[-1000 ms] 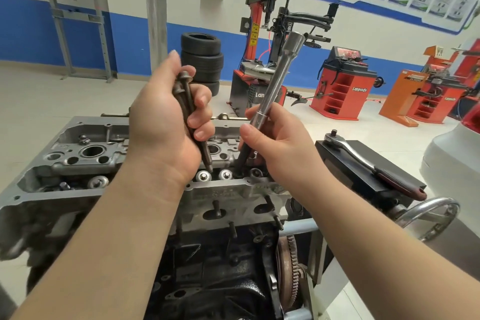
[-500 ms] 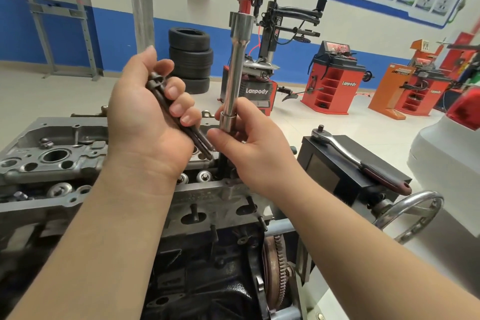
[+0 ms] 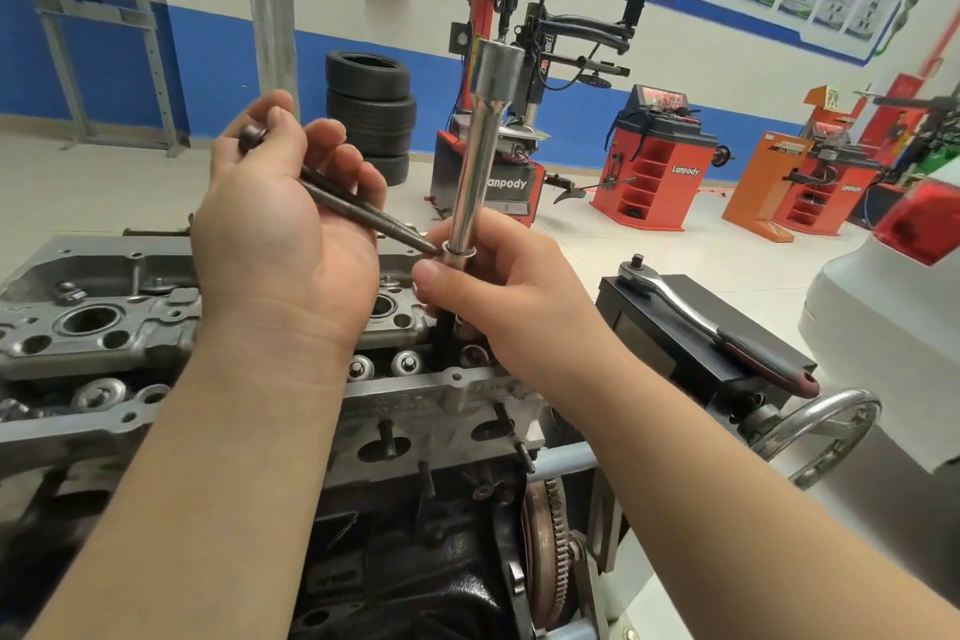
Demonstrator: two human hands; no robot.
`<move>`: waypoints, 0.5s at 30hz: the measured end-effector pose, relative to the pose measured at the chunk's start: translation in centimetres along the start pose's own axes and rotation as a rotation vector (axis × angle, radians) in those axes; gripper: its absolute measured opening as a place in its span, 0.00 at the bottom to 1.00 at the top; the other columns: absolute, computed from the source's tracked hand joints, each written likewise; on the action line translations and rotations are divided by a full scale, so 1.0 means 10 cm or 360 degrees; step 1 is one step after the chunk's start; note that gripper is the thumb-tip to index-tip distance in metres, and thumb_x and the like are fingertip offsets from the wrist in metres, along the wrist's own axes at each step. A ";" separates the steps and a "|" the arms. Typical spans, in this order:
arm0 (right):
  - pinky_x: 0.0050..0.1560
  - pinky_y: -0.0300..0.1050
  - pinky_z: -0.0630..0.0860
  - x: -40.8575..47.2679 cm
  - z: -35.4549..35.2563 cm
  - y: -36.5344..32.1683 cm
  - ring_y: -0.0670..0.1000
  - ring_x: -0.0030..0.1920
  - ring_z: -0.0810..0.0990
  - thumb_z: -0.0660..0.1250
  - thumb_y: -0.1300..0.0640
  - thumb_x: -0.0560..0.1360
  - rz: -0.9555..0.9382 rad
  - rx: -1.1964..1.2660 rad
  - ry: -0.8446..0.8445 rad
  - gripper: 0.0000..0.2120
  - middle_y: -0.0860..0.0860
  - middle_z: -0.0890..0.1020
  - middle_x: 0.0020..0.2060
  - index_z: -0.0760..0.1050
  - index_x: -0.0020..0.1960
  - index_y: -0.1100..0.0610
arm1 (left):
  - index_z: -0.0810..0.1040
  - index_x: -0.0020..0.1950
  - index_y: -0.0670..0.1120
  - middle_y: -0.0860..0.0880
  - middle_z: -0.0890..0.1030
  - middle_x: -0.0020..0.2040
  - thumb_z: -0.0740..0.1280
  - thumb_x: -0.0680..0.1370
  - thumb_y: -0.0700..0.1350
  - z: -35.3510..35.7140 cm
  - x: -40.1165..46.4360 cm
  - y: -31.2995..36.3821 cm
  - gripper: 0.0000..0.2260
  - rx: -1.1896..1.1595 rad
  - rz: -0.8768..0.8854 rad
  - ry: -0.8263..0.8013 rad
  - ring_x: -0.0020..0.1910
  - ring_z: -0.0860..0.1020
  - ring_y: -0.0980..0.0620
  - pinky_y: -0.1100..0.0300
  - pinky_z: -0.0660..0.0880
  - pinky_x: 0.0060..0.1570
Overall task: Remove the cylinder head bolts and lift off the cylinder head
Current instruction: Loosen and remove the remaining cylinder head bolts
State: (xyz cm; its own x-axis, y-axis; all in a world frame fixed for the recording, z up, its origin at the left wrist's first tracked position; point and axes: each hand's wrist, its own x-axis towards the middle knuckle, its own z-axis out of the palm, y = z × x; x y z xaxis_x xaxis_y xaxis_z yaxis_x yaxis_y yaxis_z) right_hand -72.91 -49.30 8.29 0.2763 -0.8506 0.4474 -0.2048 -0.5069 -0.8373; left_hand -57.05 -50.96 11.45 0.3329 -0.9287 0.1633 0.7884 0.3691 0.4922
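The grey aluminium cylinder head [image 3: 98,327] sits on the dark engine block [image 3: 415,561], mounted on a stand in front of me. My left hand [image 3: 280,244] is closed around long dark cylinder head bolts [image 3: 363,216], their threaded tips pointing right toward the tool. My right hand [image 3: 493,291] grips a chrome extension bar [image 3: 483,151] held upright, its wide drive end on top. Below my right fingers a dark shaft [image 3: 444,343] runs down into the head near its right end. Its lower end is hidden.
A ratchet wrench [image 3: 717,327] with a dark red handle lies on a black box [image 3: 675,348] to the right. A chrome handwheel [image 3: 821,431] of the stand sticks out below it. Stacked tyres [image 3: 371,109] and red workshop machines [image 3: 660,161] stand on the floor behind.
The extension bar has swung from leaning right to upright and risen a little. My left hand has tilted the bolts flatter, their tips now near the bar.
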 end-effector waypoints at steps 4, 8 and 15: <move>0.38 0.35 0.76 0.01 0.01 0.00 0.52 0.41 0.84 0.72 0.58 0.81 0.0034 0.0116 0.0025 0.05 0.53 0.83 0.39 0.79 0.55 0.57 | 0.79 0.58 0.49 0.50 0.83 0.39 0.61 0.86 0.42 0.02 -0.01 -0.04 0.07 0.0092 -0.0026 -0.0048 0.35 0.79 0.54 0.57 0.78 0.40; 0.37 0.35 0.76 0.01 0.04 0.00 0.53 0.43 0.87 0.72 0.55 0.81 0.0044 0.0089 0.0087 0.03 0.52 0.85 0.39 0.79 0.53 0.51 | 0.78 0.59 0.48 0.49 0.83 0.41 0.61 0.86 0.41 0.02 -0.02 -0.01 0.07 0.0013 -0.0008 -0.0076 0.35 0.78 0.53 0.56 0.77 0.41; 0.39 0.39 0.77 0.01 0.01 0.01 0.53 0.41 0.85 0.71 0.54 0.82 0.0031 -0.0022 0.0054 0.07 0.58 0.86 0.40 0.82 0.50 0.57 | 0.77 0.60 0.49 0.50 0.86 0.47 0.63 0.86 0.41 0.05 -0.06 0.02 0.06 -0.0136 -0.0184 -0.0272 0.34 0.78 0.55 0.59 0.77 0.42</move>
State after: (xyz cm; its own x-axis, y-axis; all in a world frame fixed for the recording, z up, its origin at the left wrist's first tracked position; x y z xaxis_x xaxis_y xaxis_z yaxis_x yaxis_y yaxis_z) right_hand -72.80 -49.45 8.18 0.2404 -0.8644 0.4417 -0.2229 -0.4920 -0.8416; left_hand -57.32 -50.33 11.85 0.1507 -0.9548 0.2561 0.8598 0.2545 0.4428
